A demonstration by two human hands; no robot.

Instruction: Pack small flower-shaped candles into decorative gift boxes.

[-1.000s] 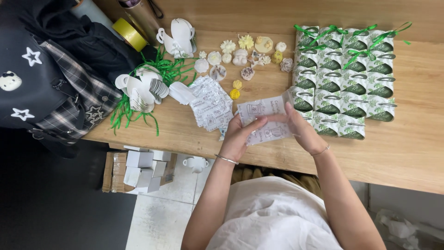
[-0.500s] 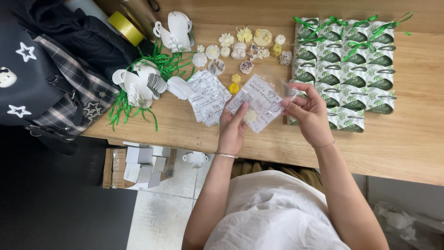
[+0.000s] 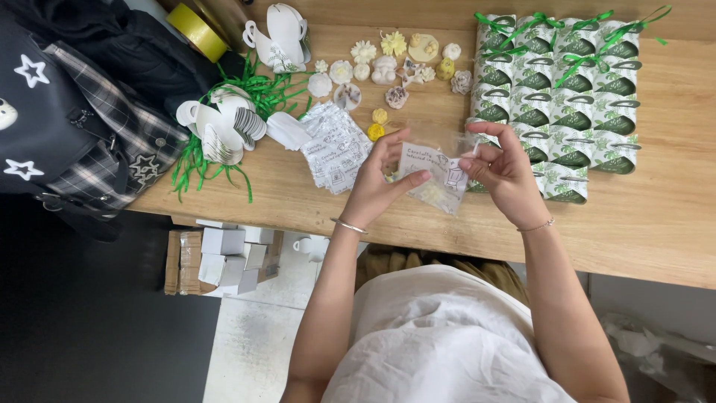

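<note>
A wooden table [image 3: 656, 224] is running across the upper half of the frame, crowded with craft supplies. Rows of green-and-white gift boxes [image 3: 567, 97], some tied with green ribbon, are filling the upper right. Small cream and yellow moulded flower pieces [image 3: 388, 71] are lying scattered at top centre, with a stack of printed clear bags [image 3: 334, 149] just below them. White cut-out paper shapes [image 3: 220, 130] are sitting on a tangle of green ribbon strands [image 3: 201, 168] at left, beside a dark bag with white stars [image 3: 45, 112] and a yellow tape roll [image 3: 195, 31] in the upper left corner. Small white cartons [image 3: 220, 261] are resting on the floor under the table edge.

At centre, the person's left hand [image 3: 377, 186] is pinching a small printed clear bag [image 3: 436, 175] between thumb and fingers. The right hand [image 3: 503, 172] is gripping the bag's other side, fingers curled at its upper right edge. The bag is hanging between both hands, just above the table's near edge, with a pale piece showing inside.
</note>
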